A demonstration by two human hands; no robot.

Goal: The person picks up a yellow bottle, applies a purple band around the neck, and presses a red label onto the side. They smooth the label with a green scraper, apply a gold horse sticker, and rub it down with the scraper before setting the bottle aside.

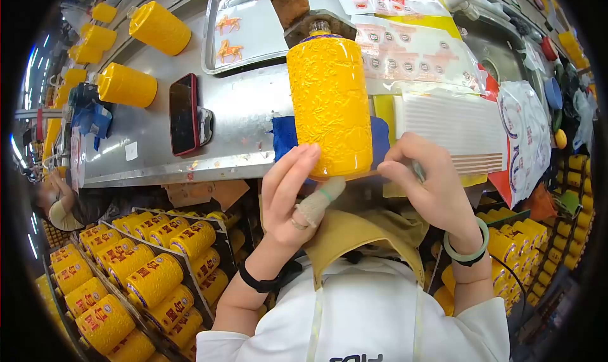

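Observation:
A glossy yellow bottle (330,105) with raised floral relief lies with its neck in the notch of a dark metal holder (320,27) and its base toward me. My left hand (292,197) grips the base end, fingertips along its left side and the thumb, in a pale finger cot (315,205), at the bottom edge. Just right of the base, my right hand (434,188) is closed in a pinch, thumb tip close to the bottle's edge. A small greyish item shows between its curled fingers; I cannot tell what it is. Blue cloth (285,139) lies under the bottle.
Left on the metal bench are a red-edged phone (184,115) and yellow bottles (128,85). Behind stands a tray (250,29) with horse decals. At right lie sticker sheets (415,55) and a striped stack (449,131). Racks of yellow bottles (155,279) stand below.

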